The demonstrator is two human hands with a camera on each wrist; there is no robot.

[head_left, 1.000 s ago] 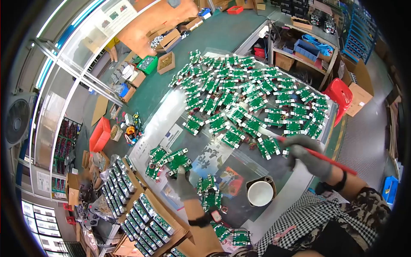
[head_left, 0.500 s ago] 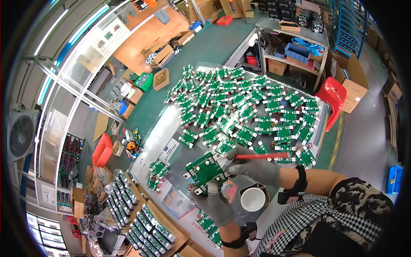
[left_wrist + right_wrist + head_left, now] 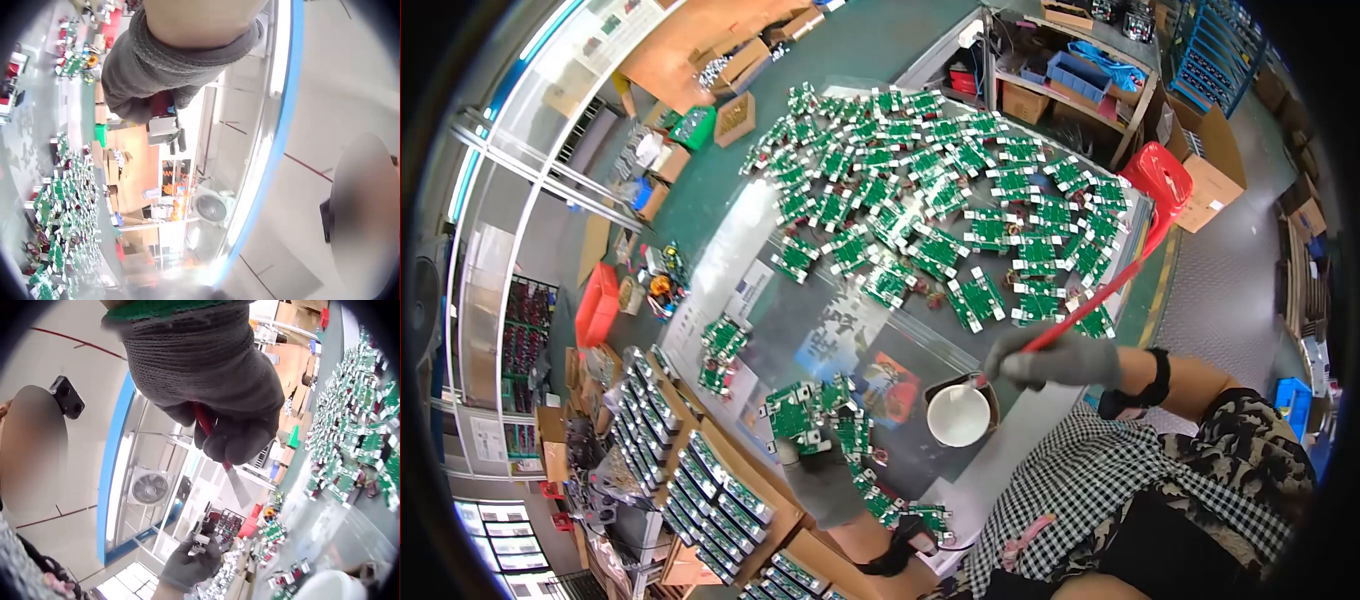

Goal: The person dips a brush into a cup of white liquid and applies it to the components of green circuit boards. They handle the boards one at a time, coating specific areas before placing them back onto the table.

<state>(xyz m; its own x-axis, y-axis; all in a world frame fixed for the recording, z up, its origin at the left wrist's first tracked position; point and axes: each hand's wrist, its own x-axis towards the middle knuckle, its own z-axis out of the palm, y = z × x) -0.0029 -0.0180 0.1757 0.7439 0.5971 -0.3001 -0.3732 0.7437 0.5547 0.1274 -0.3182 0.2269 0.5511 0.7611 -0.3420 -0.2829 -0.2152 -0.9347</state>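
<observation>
Holds both gloved hands apart, one on each side of the white cup (image 3: 958, 420) on the workbench (image 3: 905, 345). To the left of the cup, grips a green circuit board (image 3: 793, 415) in the left hand (image 3: 825, 485), with fingers bent at the board's near edge. Just right of the cup, close by the rim, clasps a red-handled tool (image 3: 1090, 298) in the right hand (image 3: 1055, 360), with fingers curled round the shaft and the handle slanting away to the far right of the cup. In the right wrist view, shows a pale flat end (image 3: 238, 489) jutting past the fingers; impossible to tell from the head view whether touching the cup.

Between the cup and the left hand, features a line of boards (image 3: 856, 436) trailing toward the near side. Farther left of the cup, includes a small cluster of boards (image 3: 725, 338). Beyond the cup, presents a broad crowd of boards (image 3: 940, 250), many overlapping. Left of the cup and nearer, displays rows of upright boards (image 3: 710, 510) packed in cardboard. Left of and beyond the cup, shows a printed sheet (image 3: 893, 390) with an orange patch. Well past the cup to the right, includes a red stool (image 3: 1165, 180); nearer and to the cup's right, a checked apron (image 3: 1050, 490).
</observation>
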